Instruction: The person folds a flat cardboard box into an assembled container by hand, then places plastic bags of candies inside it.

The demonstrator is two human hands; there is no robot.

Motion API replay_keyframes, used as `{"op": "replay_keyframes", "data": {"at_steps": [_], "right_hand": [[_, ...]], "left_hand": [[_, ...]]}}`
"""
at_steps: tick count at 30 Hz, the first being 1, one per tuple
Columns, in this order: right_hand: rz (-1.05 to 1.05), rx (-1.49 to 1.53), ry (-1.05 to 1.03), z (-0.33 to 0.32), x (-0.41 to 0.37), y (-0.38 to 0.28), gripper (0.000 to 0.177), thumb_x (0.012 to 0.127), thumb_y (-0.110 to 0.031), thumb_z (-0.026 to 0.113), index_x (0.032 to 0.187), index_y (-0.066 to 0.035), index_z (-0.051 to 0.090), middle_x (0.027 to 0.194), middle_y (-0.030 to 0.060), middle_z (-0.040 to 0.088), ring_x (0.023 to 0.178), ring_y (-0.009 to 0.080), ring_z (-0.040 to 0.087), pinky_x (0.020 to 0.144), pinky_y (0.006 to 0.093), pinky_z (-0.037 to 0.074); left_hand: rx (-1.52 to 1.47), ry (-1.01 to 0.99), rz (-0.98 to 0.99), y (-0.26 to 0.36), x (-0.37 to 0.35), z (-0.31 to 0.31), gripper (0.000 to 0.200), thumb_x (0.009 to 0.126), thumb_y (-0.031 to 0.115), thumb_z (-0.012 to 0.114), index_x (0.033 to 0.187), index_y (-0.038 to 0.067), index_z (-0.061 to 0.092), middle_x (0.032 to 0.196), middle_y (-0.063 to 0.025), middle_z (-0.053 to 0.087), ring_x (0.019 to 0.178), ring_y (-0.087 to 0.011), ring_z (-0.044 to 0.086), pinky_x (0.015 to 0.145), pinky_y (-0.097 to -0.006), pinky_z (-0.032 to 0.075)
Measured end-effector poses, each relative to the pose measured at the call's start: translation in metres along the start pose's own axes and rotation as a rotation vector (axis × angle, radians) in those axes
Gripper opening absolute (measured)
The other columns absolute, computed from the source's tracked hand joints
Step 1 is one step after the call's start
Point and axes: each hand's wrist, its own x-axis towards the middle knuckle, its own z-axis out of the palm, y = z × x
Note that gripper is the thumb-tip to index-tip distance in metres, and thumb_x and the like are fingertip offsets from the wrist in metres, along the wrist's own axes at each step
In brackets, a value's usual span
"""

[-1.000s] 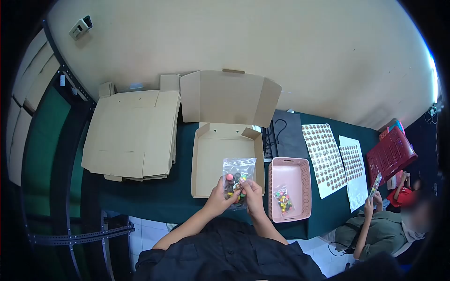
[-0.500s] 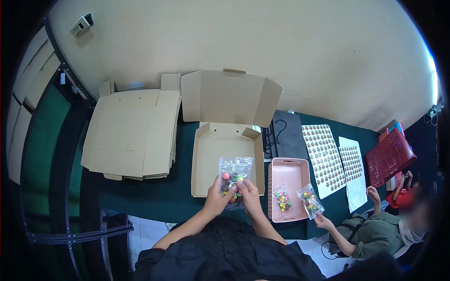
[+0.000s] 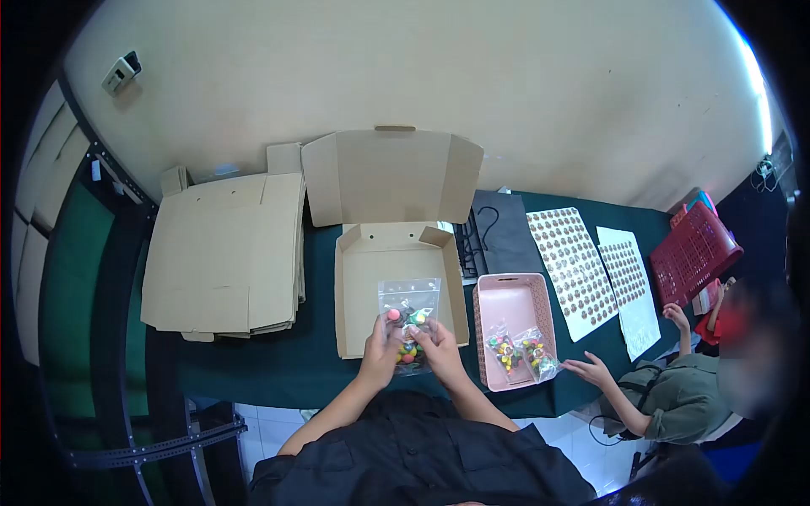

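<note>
Between my two hands is a clear zip bag (image 3: 408, 295) with colourful round pieces inside, like candies. My left hand (image 3: 380, 354) grips its left side, and my right hand (image 3: 442, 352) grips the right, thumbs on the front. Behind the bag, an open cardboard box (image 3: 396, 253) stands with its lid raised toward the wall. To the right, a pink basket (image 3: 511, 288) holds two clear bags of colourful pieces, the left bag (image 3: 504, 352) and the right bag (image 3: 537, 354).
A stack of flat cardboard boxes (image 3: 221, 253) lies at left. Right of the pink basket are a black paper bag (image 3: 506, 232), a sticker sheet (image 3: 574, 274), a second sheet (image 3: 626, 291) and a maroon basket (image 3: 696, 251). A co-worker's hand (image 3: 593, 371) is near the pink basket.
The co-worker's hand has let go of a bag, which now lies in the pink basket beside the other. My hands still hold their bag; the view has shifted slightly.
</note>
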Motion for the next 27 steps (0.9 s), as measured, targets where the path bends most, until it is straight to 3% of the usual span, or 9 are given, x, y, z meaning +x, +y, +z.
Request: {"op": "replay_keyframes", "data": {"at_steps": [5,8,9,11,14,16,19,21,27], "right_hand": [[0.230,0.038,-0.055,-0.031,0.010,0.011,0.028,0.090,-0.024,0.051,0.105,0.000,0.053,0.089,0.0049,0.057,0.083,0.0098,0.055,0.074,0.0225,0.042],[-0.500,-0.640,0.231,-0.026,0.018,-0.007,0.026,0.087,-0.020,0.056,0.102,0.002,0.056,0.100,0.0090,0.059,0.096,0.0150,0.055,0.086,0.0265,0.040],[-0.506,-0.638,0.240,-0.028,0.019,-0.010,0.026,0.087,-0.020,0.056,0.102,0.002,0.056,0.100,0.0090,0.059,0.096,0.0150,0.055,0.086,0.0265,0.040],[-0.193,-0.003,-0.001,-0.039,0.017,-0.017,0.025,0.085,-0.015,0.059,0.102,0.003,0.058,0.095,0.0105,0.061,0.094,0.0156,0.056,0.084,0.0278,0.041],[-0.134,-0.154,-0.114,-0.048,0.012,-0.007,0.022,0.085,-0.013,0.059,0.097,0.005,0.061,0.089,0.0089,0.063,0.091,0.0143,0.057,0.080,0.0283,0.043],[-0.084,-0.299,-0.253,-0.039,0.006,-0.013,0.023,0.088,-0.016,0.055,0.097,0.005,0.061,0.090,0.0079,0.064,0.089,0.0136,0.057,0.079,0.0274,0.043],[-0.017,-0.151,-0.339,-0.041,0.007,-0.003,0.027,0.091,-0.019,0.050,0.100,0.004,0.061,0.090,0.0079,0.064,0.091,0.0135,0.056,0.081,0.0266,0.043],[-0.001,-0.121,-0.414,-0.051,0.007,-0.007,0.032,0.094,-0.022,0.044,0.106,0.004,0.059,0.094,0.0070,0.063,0.092,0.0129,0.056,0.082,0.0270,0.042],[0.103,-0.125,-0.365,-0.058,0.005,-0.018,0.038,0.095,-0.026,0.040,0.116,0.003,0.053,0.098,0.0060,0.058,0.095,0.0134,0.052,0.085,0.0262,0.038]], "left_hand": [[0.348,-0.121,0.064,0.009,-0.004,0.003,0.043,0.083,0.012,0.060,0.118,0.000,0.037,0.103,-0.0145,0.058,0.094,-0.0212,0.059,0.080,-0.0309,0.047],[0.450,-0.194,0.035,0.005,-0.004,0.000,0.046,0.081,0.012,0.061,0.119,0.000,0.037,0.105,-0.0166,0.056,0.097,-0.0242,0.058,0.083,-0.0319,0.045],[0.498,-0.226,0.018,0.003,-0.003,-0.001,0.048,0.080,0.011,0.062,0.119,0.000,0.036,0.106,-0.0177,0.055,0.098,-0.0257,0.058,0.084,-0.0325,0.045],[0.544,-0.297,0.094,0.002,-0.001,-0.001,0.050,0.081,0.013,0.062,0.121,0.001,0.034,0.107,-0.0176,0.053,0.097,-0.0279,0.058,0.083,-0.0329,0.045],[0.494,-0.164,0.222,0.005,0.002,0.001,0.036,0.082,0.011,0.061,0.113,0.000,0.044,0.112,-0.0136,0.050,0.092,-0.0199,0.056,0.079,-0.0288,0.045],[0.073,-0.049,0.047,0.003,0.007,-0.008,0.025,0.082,0.016,0.063,0.099,-0.001,0.058,0.102,-0.0101,0.057,0.080,-0.0127,0.057,0.070,-0.0249,0.047],[0.131,-0.086,-0.038,0.012,0.009,-0.017,0.018,0.084,0.017,0.061,0.089,0.000,0.063,0.089,-0.0052,0.061,0.075,-0.0063,0.053,0.064,-0.0205,0.045],[0.166,-0.105,-0.039,0.019,0.010,-0.022,0.020,0.087,0.017,0.057,0.092,-0.001,0.063,0.078,-0.0037,0.062,0.075,-0.0075,0.053,0.065,-0.0203,0.044],[-0.007,-0.199,-0.060,0.032,0.007,-0.018,0.033,0.092,0.023,0.047,0.113,-0.001,0.053,0.103,-0.0093,0.059,0.087,-0.0126,0.055,0.080,-0.0260,0.043]]}}
